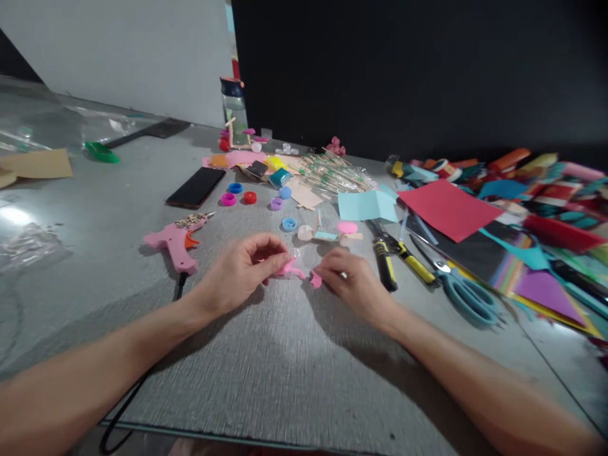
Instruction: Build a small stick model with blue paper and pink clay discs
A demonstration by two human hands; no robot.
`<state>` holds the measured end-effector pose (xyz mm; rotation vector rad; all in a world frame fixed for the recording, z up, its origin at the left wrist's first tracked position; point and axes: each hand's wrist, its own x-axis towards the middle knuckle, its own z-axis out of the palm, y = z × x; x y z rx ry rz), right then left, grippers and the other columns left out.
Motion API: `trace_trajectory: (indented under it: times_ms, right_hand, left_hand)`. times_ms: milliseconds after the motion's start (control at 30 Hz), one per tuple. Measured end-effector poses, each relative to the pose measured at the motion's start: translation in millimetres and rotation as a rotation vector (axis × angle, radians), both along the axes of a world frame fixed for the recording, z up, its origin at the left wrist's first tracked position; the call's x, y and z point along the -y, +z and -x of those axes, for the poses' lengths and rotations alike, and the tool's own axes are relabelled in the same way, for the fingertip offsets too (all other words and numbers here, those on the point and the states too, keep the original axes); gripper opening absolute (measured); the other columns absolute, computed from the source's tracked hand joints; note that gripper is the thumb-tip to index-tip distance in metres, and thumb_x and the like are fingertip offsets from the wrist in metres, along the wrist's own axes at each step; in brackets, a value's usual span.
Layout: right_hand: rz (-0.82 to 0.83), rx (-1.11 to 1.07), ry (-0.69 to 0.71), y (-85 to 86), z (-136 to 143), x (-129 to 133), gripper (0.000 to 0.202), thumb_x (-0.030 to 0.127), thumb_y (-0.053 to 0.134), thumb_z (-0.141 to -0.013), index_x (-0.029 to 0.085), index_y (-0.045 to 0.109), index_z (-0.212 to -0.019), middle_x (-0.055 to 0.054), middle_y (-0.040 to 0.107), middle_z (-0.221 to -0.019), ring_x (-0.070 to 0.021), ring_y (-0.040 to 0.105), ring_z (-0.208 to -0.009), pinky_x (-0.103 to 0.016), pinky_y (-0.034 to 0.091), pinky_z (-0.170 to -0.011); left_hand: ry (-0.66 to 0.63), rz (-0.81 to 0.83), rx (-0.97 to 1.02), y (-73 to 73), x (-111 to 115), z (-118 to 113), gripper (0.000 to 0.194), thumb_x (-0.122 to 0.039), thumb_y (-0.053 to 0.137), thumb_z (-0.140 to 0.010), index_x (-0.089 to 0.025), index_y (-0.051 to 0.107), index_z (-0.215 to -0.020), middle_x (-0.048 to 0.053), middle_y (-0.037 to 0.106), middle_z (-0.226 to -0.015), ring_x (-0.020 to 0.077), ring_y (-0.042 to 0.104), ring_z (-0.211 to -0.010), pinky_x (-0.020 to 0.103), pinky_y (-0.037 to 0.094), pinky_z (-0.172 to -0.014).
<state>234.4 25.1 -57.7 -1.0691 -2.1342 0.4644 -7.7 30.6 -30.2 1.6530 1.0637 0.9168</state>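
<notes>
Over the middle of the table, my left hand (247,266) pinches a bright pink, soft-looking piece (291,268), its far side hidden by the fingers. A short gap to the right, my right hand (354,282) grips a smaller pink scrap (316,279) between thumb and fingers. What the pink pieces are made of cannot be told. Just beyond both hands lies a small craft assembly of sticks and a light blue strip (327,235), with a pink oval cap (347,227) and a whitish cap (304,233) by it.
Left of my hands lies a pink glue gun (178,244), its black cord running to the front edge. Yellow-black pliers (386,263) and blue-handled scissors (470,294) lie right. Farther back are a phone (196,187), bottle caps (249,197), wooden sticks (332,172) and red paper (449,208).
</notes>
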Motion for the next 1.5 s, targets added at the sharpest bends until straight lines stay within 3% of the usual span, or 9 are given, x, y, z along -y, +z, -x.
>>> trace_trajectory:
  times_ms: [267, 467, 667, 900, 1000, 1167, 1233, 1367, 1500]
  right_hand:
    - [-0.013, 0.257, 0.140, -2.7, -7.9, 4.2, 0.024, 0.024, 0.053, -0.102, 0.014, 0.073, -0.092, -0.011, 0.067, -0.093, -0.0206, 0.062, -0.087, -0.035, 0.050, -0.078]
    - [-0.049, 0.282, -0.036, -0.2, -6.3, -1.0, 0.024, 0.020, 0.050, -0.103, 0.016, 0.068, -0.088, -0.004, 0.066, -0.080, -0.0152, 0.060, -0.075, -0.029, 0.048, -0.069]
    - [-0.150, 0.454, -0.101, -9.4, -3.9, -2.8, 0.033, 0.019, 0.044, -0.101, 0.013, 0.071, -0.083, -0.015, 0.064, -0.095, -0.0228, 0.059, -0.083, -0.039, 0.048, -0.075]
    - [-0.233, 0.422, -0.081, 20.3, -7.3, 13.1, 0.026, 0.018, 0.047, -0.100, 0.009, 0.070, -0.107, -0.017, 0.070, -0.106, -0.0278, 0.066, -0.096, -0.045, 0.055, -0.084]
    - [-0.222, 0.223, -0.027, 29.7, 0.0, 24.5, 0.034, 0.023, 0.047, -0.104, 0.012, 0.059, -0.133, -0.017, 0.066, -0.128, -0.0260, 0.063, -0.119, -0.046, 0.054, -0.101]
    - [-0.154, 0.175, 0.197, 18.4, 20.1, 37.1, 0.056, 0.028, 0.043, -0.107, 0.012, 0.028, -0.158, -0.020, 0.037, -0.161, -0.0253, 0.030, -0.153, -0.052, 0.037, -0.122]
    - [-0.193, 0.242, 0.193, 12.4, 24.5, 38.1, 0.063, 0.028, 0.043, -0.106, 0.012, 0.018, -0.162, -0.021, 0.031, -0.164, -0.0282, 0.021, -0.156, -0.056, 0.033, -0.123]
    - [-0.216, 0.240, 0.123, 10.1, 26.0, 34.6, 0.074, 0.034, 0.048, -0.105, 0.017, 0.006, -0.164, -0.022, 0.035, -0.161, -0.0313, 0.030, -0.153, -0.059, 0.038, -0.119]
    - [-0.242, 0.192, 0.102, 12.0, 28.3, 32.5, 0.068, 0.030, 0.044, -0.106, 0.017, 0.010, -0.163, -0.021, 0.031, -0.163, -0.0291, 0.024, -0.155, -0.057, 0.033, -0.122]
  left_hand:
    - [-0.003, 0.004, -0.023, -0.1, -0.6, 1.5, 0.018, -0.035, 0.068, -0.090, -0.017, 0.067, -0.086, -0.001, 0.065, -0.074, 0.0096, 0.056, -0.064, 0.021, 0.046, -0.056]
    - [0.000, 0.003, 0.000, 2.9, 2.2, 0.8, 0.017, -0.034, 0.069, -0.090, -0.018, 0.067, -0.085, -0.001, 0.064, -0.073, 0.0094, 0.055, -0.062, 0.021, 0.047, -0.056]
    - [-0.030, 0.043, 0.058, 4.0, 3.0, -2.2, 0.017, -0.033, 0.070, -0.089, -0.017, 0.067, -0.083, -0.001, 0.064, -0.073, 0.0094, 0.056, -0.064, 0.019, 0.048, -0.056]
    - [-0.079, 0.312, 0.257, -2.7, 3.7, -3.6, 0.020, -0.036, 0.073, -0.088, -0.016, 0.067, -0.088, 0.000, 0.067, -0.077, 0.0111, 0.061, -0.067, 0.021, 0.051, -0.057]
    - [-0.144, 0.374, 0.306, -3.9, 6.2, -7.0, 0.020, -0.034, 0.078, -0.084, -0.017, 0.069, -0.090, -0.001, 0.069, -0.080, 0.0102, 0.063, -0.069, 0.023, 0.053, -0.065]
    - [-0.152, 0.461, 0.464, -2.1, 12.4, -14.2, 0.025, -0.027, 0.082, -0.081, -0.018, 0.067, -0.098, -0.001, 0.073, -0.083, 0.0101, 0.067, -0.075, 0.024, 0.054, -0.076]
    - [-0.119, 0.485, 0.499, -2.3, 13.6, -15.5, 0.028, -0.026, 0.083, -0.079, -0.018, 0.065, -0.099, -0.001, 0.074, -0.080, 0.0109, 0.068, -0.073, 0.025, 0.055, -0.077]
    - [-0.092, 0.471, 0.507, -5.5, 16.3, -18.6, 0.025, -0.026, 0.083, -0.078, -0.017, 0.066, -0.095, -0.001, 0.073, -0.077, 0.0117, 0.067, -0.072, 0.027, 0.056, -0.077]
    - [-0.124, 0.447, 0.578, -4.2, 25.6, -28.3, 0.020, -0.025, 0.078, -0.083, -0.021, 0.070, -0.101, 0.000, 0.074, -0.094, 0.0120, 0.068, -0.086, 0.024, 0.055, -0.081]
